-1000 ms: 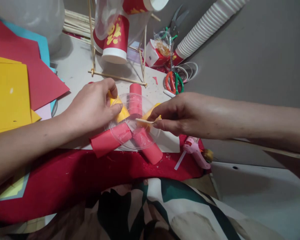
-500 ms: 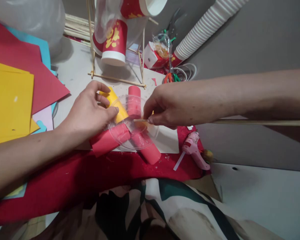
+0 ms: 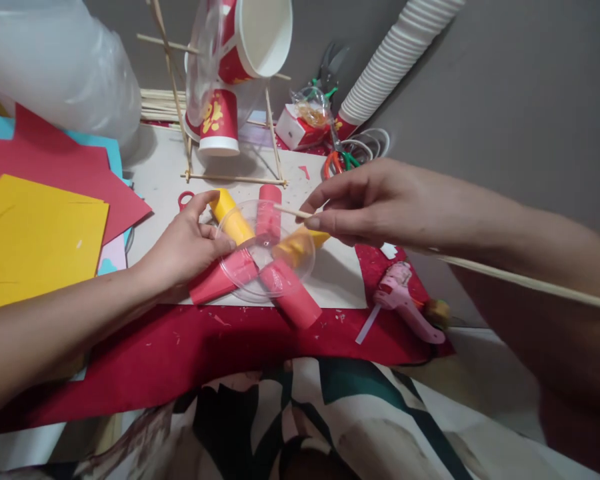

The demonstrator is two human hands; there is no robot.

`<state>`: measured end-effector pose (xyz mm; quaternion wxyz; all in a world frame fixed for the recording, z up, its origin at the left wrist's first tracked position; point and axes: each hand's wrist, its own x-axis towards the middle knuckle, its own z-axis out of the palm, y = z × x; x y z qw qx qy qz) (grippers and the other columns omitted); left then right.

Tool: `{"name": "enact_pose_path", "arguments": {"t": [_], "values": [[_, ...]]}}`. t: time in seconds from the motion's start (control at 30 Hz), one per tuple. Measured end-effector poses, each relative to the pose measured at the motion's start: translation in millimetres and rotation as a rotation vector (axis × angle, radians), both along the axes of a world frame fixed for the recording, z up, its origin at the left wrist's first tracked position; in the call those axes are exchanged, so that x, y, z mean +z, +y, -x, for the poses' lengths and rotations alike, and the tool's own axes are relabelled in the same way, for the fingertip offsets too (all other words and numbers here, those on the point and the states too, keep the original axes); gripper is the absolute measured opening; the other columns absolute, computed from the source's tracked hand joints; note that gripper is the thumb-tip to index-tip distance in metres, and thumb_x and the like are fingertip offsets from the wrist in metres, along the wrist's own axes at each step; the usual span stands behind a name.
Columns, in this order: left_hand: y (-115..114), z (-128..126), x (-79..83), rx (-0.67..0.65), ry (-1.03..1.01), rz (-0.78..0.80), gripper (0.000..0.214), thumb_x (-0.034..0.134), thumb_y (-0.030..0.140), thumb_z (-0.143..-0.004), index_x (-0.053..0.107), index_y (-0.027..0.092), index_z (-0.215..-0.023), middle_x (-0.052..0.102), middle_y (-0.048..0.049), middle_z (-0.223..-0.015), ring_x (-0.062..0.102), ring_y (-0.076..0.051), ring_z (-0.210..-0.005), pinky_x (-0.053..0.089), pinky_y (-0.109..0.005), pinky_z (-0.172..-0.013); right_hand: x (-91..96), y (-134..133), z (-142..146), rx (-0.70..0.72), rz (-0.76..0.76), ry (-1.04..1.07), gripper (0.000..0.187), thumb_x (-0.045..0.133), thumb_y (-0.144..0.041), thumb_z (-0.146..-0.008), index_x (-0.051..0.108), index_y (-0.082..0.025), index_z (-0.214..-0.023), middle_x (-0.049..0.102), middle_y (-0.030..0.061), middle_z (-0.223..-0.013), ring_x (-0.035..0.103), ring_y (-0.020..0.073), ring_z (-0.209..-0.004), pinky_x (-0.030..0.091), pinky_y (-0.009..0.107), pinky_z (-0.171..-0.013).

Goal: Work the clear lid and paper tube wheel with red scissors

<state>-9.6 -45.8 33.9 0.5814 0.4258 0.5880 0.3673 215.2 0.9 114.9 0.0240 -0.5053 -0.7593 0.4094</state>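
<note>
The right hand [image 3: 355,207] has drawn its slender wooden stick [image 3: 293,211] off the centre of the clear round plastic disc [image 3: 266,252] on the white worktop [image 3: 153,163]. Its grip pinches near the tip, apparently for control. The left hand [image 3: 185,243] touches a yellow paper tube [image 3: 234,222], presumably steadying; closure cannot be told.

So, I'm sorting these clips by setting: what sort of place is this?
Probably a handicraft workspace, judging by the pink hot glue gun, the yellow paper sheets and the stack of paper cups. Whether it's in a home, I can't tell.

5 paper tubes [image 3: 299,299] radiate across the disc [image 3: 286,227], before the stick frame [image 3: 235,178].
</note>
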Motion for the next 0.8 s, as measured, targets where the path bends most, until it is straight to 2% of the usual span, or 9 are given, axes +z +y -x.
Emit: {"name": "enact_pose_path", "arguments": {"t": [0.07,0.2,0.3,0.4,0.5,0.6,0.73,0.8], "values": [[1.9,0.6,-0.6,-0.021,-0.037,-0.03,0.087,0.076,0.01,-0.071,0.04,0.024,-0.149,0.061,0.0057,-0.064,0.053,-0.01,-0.048,0.039,-0.02,-0.045,-14.2,1.3,-10.8,-0.113,-0.043,0.189,0.015,0.073,-0.026,-0.086,0.066,-0.016,-0.077,0.045,-0.0063,-0.046,0.035,0.0048,-0.038,0.022,0.023,-0.037],[4.7,4.3,-0.6,-0.035,-0.024,-0.173,0.087,0.074,0.014,-0.073,0.038,0.024,-0.151,0.059,0.0064,-0.066,0.057,-0.012,-0.055,0.045,-0.024,-0.054,-40.6,6.1,-24.7,-0.343,-0.081,0.401,0.032,0.082,-0.023,-0.075,0.052,-0.02,-0.066,0.041,-0.0086,-0.044,0.033,0.0044,-0.036,0.019,0.022,-0.035],[3.9,6.7,5.3,-0.015,0.03,-0.347,0.087,0.073,0.017,-0.074,0.036,0.024,-0.153,0.06,0.006,-0.069,0.063,-0.014,-0.065,0.053,-0.029,-0.066,-49.2,4.4,-28.7,-0.5,-0.121,0.567,0.025,0.081,-0.02,-0.074,0.057,-0.019,-0.071,0.044,-0.0083,-0.046,0.033,0.0047,-0.038,0.019,0.021,-0.036],[-1.2,6.3,15.3,0.017,0.091,-0.455,0.091,0.073,0.018,-0.077,0.028,0.024,-0.156,0.063,0.006,-0.074,0.066,-0.016,-0.078,0.056,-0.035,-0.08,-48.9,-5.8,-30.3,-0.607,-0.211,0.753,0.02,0.078,-0.024,-0.079,0.061,-0.018,-0.071,0.04,-0.0085,-0.046,0.031,0.005,-0.039,0.02,0.021,-0.037],[-8.4,3.3,21.5,0.031,0.131,-0.489,0.094,0.074,0.02,-0.079,0.023,0.024,-0.158,0.063,0.0072,-0.075,0.065,-0.015,-0.08,0.056,-0.035,-0.084,-46.1,-21.8,-31.6,-0.596,-0.203,0.812,0.029,0.067,-0.036,-0.091,0.062,-0.018,-0.069,0.037,-0.0076,-0.044,0.029,0.0058,-0.039,0.02,0.022,-0.038],[-13.1,-0.5,19.5,0.026,0.11,-0.471,0.094,0.074,0.016,-0.078,0.025,0.023,-0.157,0.062,0.007,-0.072,0.064,-0.014,-0.076,0.055,-0.032,-0.08,-44.3,-38.1,-33.0,-0.51,-0.11,0.711,0.033,0.057,-0.04,-0.097,0.065,-0.016,-0.076,0.041,-0.0059,-0.046,0.033,0.0066,-0.04,0.022,0.022,-0.039],[-14.7,-6.0,8.8,0.02,0.023,-0.253,0.091,0.075,0.016,-0.074,0.032,0.024,-0.154,0.062,0.0065,-0.067,0.061,-0.013,-0.061,0.049,-0.025,-0.061,-42.0,-50.6,-33.0,-0.327,0.003,0.499,0.02,0.063,-0.034,-0.093,0.07,-0.016,-0.096,0.046,-0.0062,-0.048,0.038,0.0076,-0.04,0.025,0.022,-0.038],[-14.9,-8.1,2.8,0.017,0.003,-0.123,0.091,0.077,0.018,-0.072,0.035,0.023,-0.153,0.061,0.0068,-0.065,0.056,-0.011,-0.053,0.044,-0.022,-0.054,-39.8,-50.5,-32.0,-0.273,0.035,0.501,0.023,0.065,-0.026,-0.089,0.067,-0.019,-0.11,0.047,-0.0079,-0.047,0.04,0.0083,-0.038,0.025,0.021,-0.037]]}}
